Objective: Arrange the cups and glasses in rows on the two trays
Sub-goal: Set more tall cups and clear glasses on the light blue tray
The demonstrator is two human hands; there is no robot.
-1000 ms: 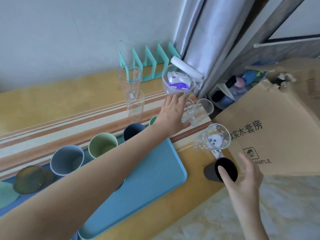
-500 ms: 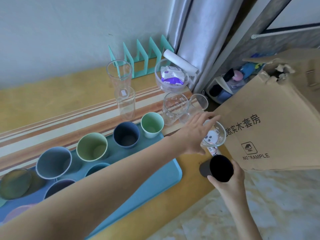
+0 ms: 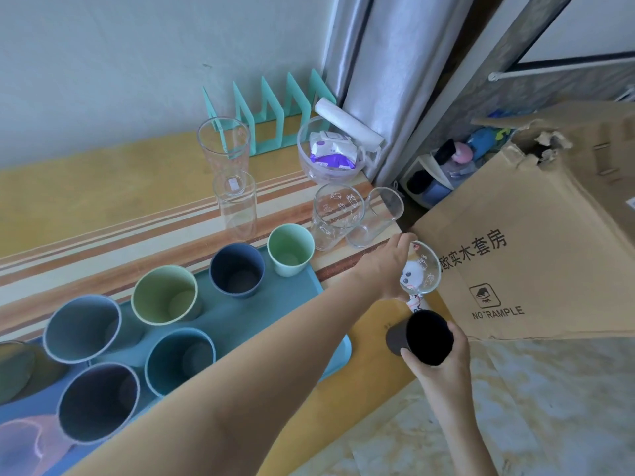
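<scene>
A blue tray [image 3: 330,352] holds several coloured cups, among them a light green cup [image 3: 290,249] at its far corner and a navy cup [image 3: 237,271] beside it. My left hand [image 3: 386,269] reaches past the tray's right end and grips a clear printed glass [image 3: 421,271] by its rim. My right hand [image 3: 443,369] is closed around a black cup [image 3: 426,336] at the table's right edge. More clear glasses stand on the table: a cat-print glass [image 3: 335,214], a plain glass [image 3: 378,214], and two tall tumblers [image 3: 233,187].
A large cardboard box [image 3: 536,242] leans close against the right of both hands. A clear bowl [image 3: 326,159] with a packet and a teal rack [image 3: 271,111] sit at the back by the curtain. Pale patterned floor lies below right.
My left hand left the far bowl, came back right and took hold of the printed glass. My right hand closed on the black cup.
</scene>
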